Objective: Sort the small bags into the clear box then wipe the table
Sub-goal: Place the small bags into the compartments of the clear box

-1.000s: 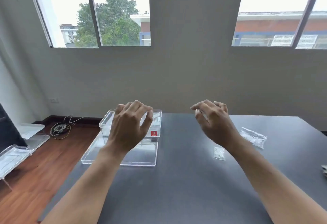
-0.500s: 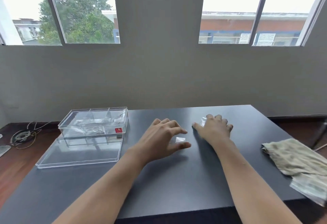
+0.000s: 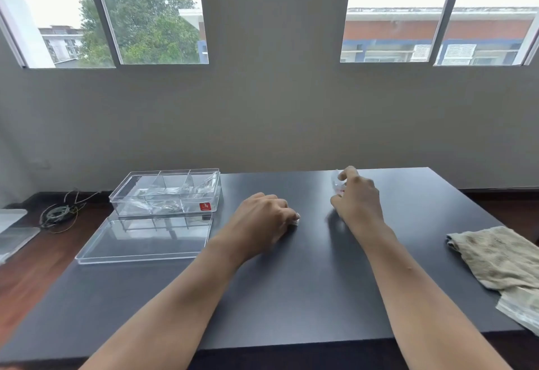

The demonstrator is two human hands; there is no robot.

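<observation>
Near right edge of the counter (image 3: 291, 296): a crumpled, stained cloth (image 3: 495, 255), limp and lying loose, partly over a flat clear packet at the corner. Nobody is touching it. It looks soft and should bunch easily for the wipe.

Mid counter: left hand (image 3: 262, 218) knuckles-up, fingers (image 3: 287, 209) curled down onto a small bag (image 3: 295, 221). Only a white corner of it shows under the fingertips, pressed to the surface. Looks pinched, not lifted. Right hand (image 3: 357, 200) is a bit farther and to the right, raised off the surface, fingers closed on a second clear bag (image 3: 338, 184) held roughly upright. It's blurred, with a spot of red low on it; contents can't be made out.

Handling, my read: these bags are near weightless thin film, floppy and slick. On a flat top, slide a fingertip under an edge or pinch a corner. They won't break, but can slip or flutter.

Far left: clear lid (image 3: 145, 238) flat on the counter, and just behind it the clear box (image 3: 166, 194), open, with dividers. Some clear bags are already in the compartments. Can't tell which ones hold what.

Labels: red sticker (image 3: 205, 206) on the box's near-right wall with a white mark, too small to read. No other writing visible.
</observation>
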